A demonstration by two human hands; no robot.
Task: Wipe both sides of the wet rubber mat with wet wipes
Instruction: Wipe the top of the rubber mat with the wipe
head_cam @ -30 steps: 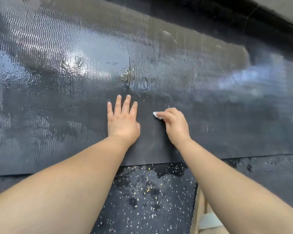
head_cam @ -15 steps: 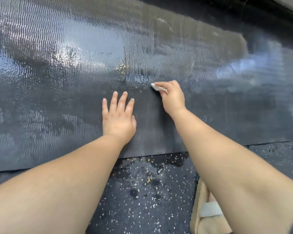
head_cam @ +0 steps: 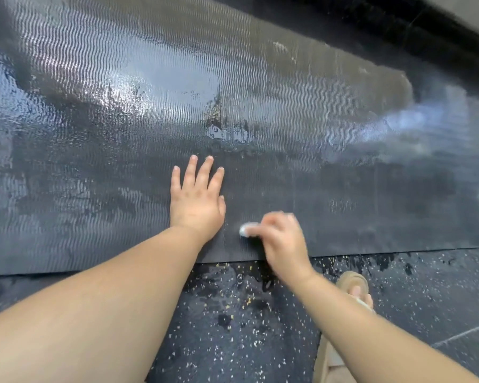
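Head view: on the floor (head_cam: 233,327), the rubber mat (head_cam: 343,189) is being wiped near its near edge, wet wipe (head_cam: 245,229) pinched in the right hand (head_cam: 280,239), left hand (head_cam: 195,200) pressed flat with fingers spread; the glossy far areas are judged due next.

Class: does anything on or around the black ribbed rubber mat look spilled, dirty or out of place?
Water pools on the black ribbed rubber mat beyond the left hand, around a gritty smear; wet blotches spot the speckled floor beside it.
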